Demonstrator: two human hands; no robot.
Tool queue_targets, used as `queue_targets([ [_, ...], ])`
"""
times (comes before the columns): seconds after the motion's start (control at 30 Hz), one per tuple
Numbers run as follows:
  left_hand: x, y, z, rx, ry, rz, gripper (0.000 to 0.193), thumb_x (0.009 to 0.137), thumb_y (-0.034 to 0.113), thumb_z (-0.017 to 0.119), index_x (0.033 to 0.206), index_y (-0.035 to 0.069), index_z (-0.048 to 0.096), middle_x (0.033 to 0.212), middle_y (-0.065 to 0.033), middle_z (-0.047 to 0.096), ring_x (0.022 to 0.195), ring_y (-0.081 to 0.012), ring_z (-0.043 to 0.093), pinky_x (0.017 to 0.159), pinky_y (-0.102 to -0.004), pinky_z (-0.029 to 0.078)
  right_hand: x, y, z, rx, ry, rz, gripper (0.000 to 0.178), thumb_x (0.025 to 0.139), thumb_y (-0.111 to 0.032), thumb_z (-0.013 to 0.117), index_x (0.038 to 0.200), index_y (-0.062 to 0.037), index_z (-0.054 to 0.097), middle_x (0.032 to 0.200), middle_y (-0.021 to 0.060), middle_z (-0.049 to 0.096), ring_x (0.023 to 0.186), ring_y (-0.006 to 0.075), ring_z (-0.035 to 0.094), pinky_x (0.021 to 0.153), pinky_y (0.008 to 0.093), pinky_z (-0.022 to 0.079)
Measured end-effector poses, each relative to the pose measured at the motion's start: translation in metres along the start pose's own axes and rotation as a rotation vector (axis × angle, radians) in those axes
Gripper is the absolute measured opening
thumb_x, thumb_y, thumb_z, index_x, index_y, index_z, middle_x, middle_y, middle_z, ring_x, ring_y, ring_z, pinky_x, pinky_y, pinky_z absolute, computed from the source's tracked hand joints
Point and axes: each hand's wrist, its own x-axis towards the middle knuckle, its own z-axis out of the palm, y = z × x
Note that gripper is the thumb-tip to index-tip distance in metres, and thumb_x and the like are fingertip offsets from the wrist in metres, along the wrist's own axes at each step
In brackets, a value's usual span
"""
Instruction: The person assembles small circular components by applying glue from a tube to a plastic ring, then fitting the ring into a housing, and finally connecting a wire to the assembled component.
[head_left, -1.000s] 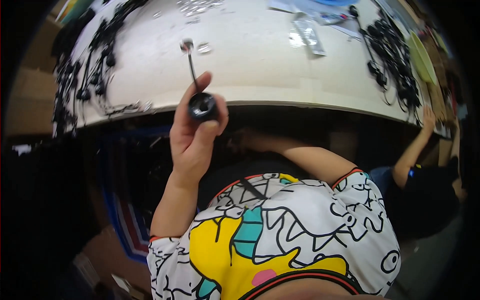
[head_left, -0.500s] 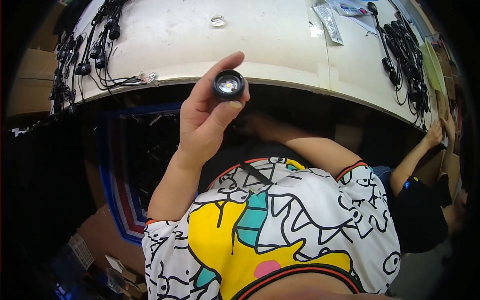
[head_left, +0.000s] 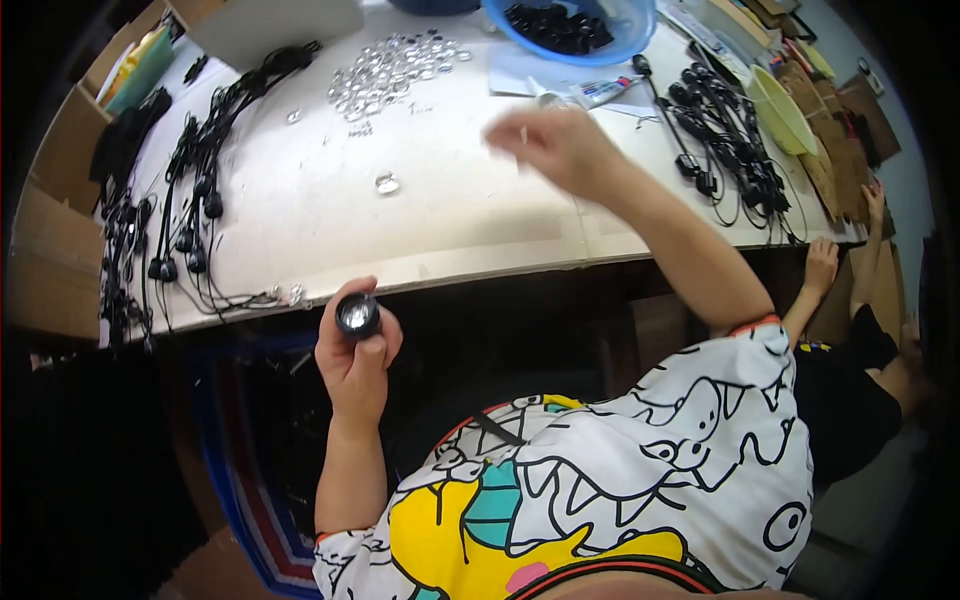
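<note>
1. Fingers (head_left: 385, 335) of left hand (head_left: 355, 365) wrapped round a small black lamp (head_left: 357, 315); thumb side against its rim, shiny lens facing up toward the camera.
2. Left forearm rises near vertical from the lower edge, elbow low, hand held just below the front edge of the tabletop (head_left: 450, 225), over the dark gap beneath it.
3. Lamp sits clear of the tabletop, just in front of its edge, near the loose wire ends (head_left: 285, 293) there.
4. Right hand (head_left: 555, 140) stretched forward over the tabletop, arm extended from the shoulder, wrist slightly bent. Motion-blurred; fingers look loosely curled, a thin pale sliver at their tips. Whether they grip anything: cannot tell.
5. Right hand lies near a small tube (head_left: 600, 92) on white sheets and below the blue bowl (head_left: 630, 25) of black parts.
6. Pile of clear lenses (head_left: 390, 70) farther left; one stray lens (head_left: 387, 182) mid-tabletop.
7. Black wired lamps (head_left: 190, 200) along left side, another bunch (head_left: 730, 150) at right.
</note>
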Motion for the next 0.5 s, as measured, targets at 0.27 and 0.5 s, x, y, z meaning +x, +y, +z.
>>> queue_targets([
  [0.27,0.018,0.012,-0.007,-0.088,0.013,0.007,0.062,0.083,0.039,0.055,0.121,-0.006,0.038,0.066,-0.0005,0.042,0.058,-0.0070,0.036,0.052,-0.0200,0.027,0.096,0.062,0.000,-0.521,0.136,0.026,0.020,0.077,-0.017,0.054,0.094,-0.0109,0.061,0.095,0.0102,0.061,0.088,0.0247,0.058,0.075,0.0360,0.046],
  [0.5,-0.003,0.004,-0.026,-0.141,0.086,-0.058,0.062,0.082,0.046,0.053,0.116,-0.004,0.042,0.061,-0.0009,0.041,0.050,-0.0074,0.033,0.046,-0.0216,0.025,0.125,0.152,-0.046,-0.825,0.667,0.099,0.032,0.073,-0.024,0.059,0.098,-0.0047,0.054,0.090,0.0192,0.055,0.085,0.0327,0.055,0.075,0.0417,0.045],
])
